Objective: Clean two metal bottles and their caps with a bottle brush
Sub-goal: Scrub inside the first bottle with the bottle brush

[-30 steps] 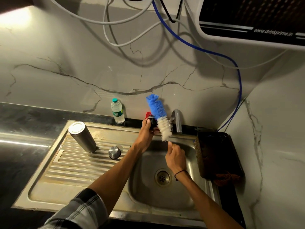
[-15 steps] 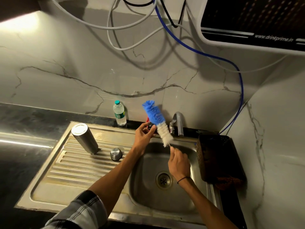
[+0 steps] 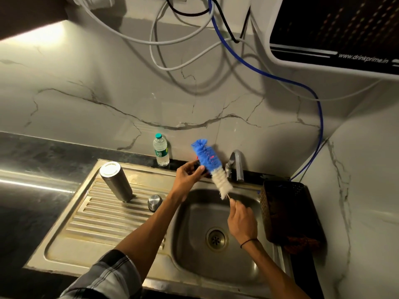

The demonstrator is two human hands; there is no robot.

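Right hand (image 3: 243, 219): grip closed on the bottle brush (image 3: 210, 164) handle, bristles angled up beyond it. Left hand (image 3: 187, 173): grip closed on a dark cap (image 3: 199, 168), against the bristles. Left of both grips: metal bottle (image 3: 116, 181) upright, loose metal cap (image 3: 154, 202) beside it, on the drainboard (image 3: 86, 225).

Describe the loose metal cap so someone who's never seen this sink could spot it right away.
Find the steel sink's ribbed draining board, left of the basin. The metal cap sits near the board's basin-side edge, just right of the tall metal bottle. It's small, round and domed.
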